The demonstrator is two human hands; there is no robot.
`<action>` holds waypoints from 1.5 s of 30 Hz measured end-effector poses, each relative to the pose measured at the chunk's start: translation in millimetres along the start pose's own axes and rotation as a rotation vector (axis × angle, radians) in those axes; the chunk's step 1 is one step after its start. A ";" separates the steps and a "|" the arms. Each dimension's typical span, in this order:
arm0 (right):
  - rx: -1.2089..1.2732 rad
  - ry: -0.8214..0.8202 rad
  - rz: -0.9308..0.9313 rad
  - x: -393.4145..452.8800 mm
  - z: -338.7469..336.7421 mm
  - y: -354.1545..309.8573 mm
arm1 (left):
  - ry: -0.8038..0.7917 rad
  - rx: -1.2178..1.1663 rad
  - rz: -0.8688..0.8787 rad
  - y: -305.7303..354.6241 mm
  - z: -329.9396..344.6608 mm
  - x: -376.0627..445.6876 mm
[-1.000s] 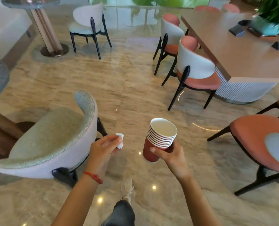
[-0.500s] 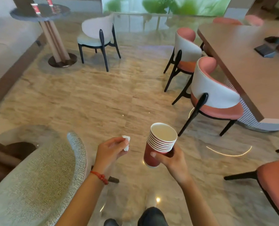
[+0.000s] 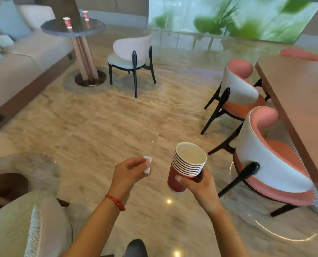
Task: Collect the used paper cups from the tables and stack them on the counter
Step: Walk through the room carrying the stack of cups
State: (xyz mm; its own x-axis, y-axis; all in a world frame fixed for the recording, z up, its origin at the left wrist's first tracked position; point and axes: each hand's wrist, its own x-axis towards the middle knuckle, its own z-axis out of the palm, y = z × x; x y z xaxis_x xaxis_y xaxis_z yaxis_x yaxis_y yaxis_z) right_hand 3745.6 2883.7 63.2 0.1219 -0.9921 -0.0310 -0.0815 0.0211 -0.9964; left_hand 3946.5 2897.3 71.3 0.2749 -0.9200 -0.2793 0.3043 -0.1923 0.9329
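At far left, 2 used cups [image 3: 67, 22] stand uncollected on the round worktop [image 3: 73, 27], well apart from you. Your left hand [image 3: 129, 172] pinches a crumpled tissue [image 3: 147, 164] at the fingertips, probably litter for disposal. Your right hand [image 3: 198, 184] wraps its grip round the nested cup stack [image 3: 187, 166], upright, leaving the rim clear for adding more.

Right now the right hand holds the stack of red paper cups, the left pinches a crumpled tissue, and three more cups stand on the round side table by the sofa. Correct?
Not quite. The head view shows two red cups on the round side table, not three. The rest holds: the right hand grips the stack of red paper cups, and the left hand pinches a crumpled tissue.
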 end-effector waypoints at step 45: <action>-0.041 -0.246 0.055 883.0 -6.4 -21.5 | 0.238 -0.133 0.032 185.8 198.9 784.1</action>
State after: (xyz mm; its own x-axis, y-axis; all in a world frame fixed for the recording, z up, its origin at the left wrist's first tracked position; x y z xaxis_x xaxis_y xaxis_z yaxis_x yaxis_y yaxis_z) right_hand 3848.7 2006.4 57.8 0.3531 -0.9293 -0.1078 -0.1342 0.0638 -0.9889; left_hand 4037.2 2072.3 70.9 0.4877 -0.8158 -0.3108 0.4053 -0.1037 0.9083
